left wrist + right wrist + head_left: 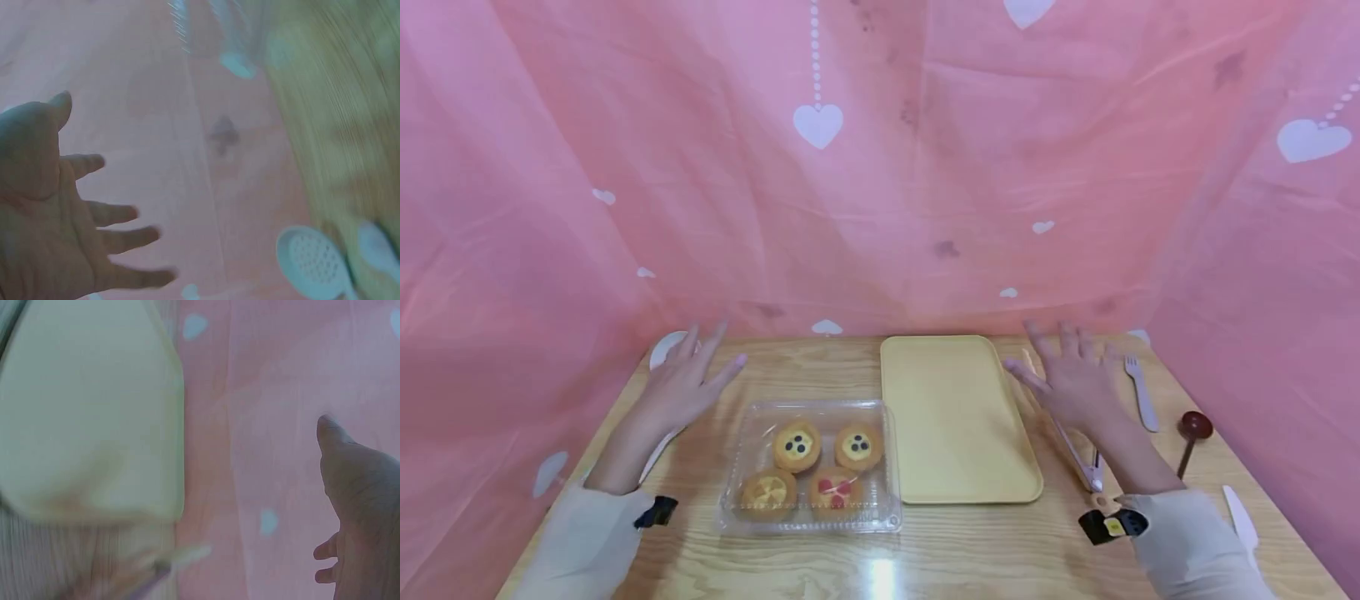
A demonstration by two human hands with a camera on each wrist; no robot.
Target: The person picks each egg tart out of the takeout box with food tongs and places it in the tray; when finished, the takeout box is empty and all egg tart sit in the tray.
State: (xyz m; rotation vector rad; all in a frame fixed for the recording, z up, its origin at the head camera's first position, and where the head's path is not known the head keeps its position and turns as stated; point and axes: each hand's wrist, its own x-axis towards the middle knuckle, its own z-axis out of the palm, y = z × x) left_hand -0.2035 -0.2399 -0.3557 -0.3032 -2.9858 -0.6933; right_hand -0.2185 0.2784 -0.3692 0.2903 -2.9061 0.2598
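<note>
My left hand [676,392] hovers over the left of the table with its fingers spread, holding nothing. Beneath it lies a white slotted spoon [314,259], partly hidden in the head view. My right hand [1078,390], also spread and holding nothing, is above a pair of tongs [1084,467] that it partly covers. Between the hands sit a clear plastic box [737,467] and, to its right, a pale yellow tray [958,417] with nothing on it. Inside the closed-looking box are several tarts, one a tart with dark berries [797,446], another a tart with red topping [836,490].
Right of my right hand lie a light-coloured fork [1141,393], a dark brown ladle [1195,426] and a white knife [1242,518]. Another white utensil [377,249] lies beside the slotted spoon. Pink cloth [880,208] with hearts surrounds the wooden table [790,567].
</note>
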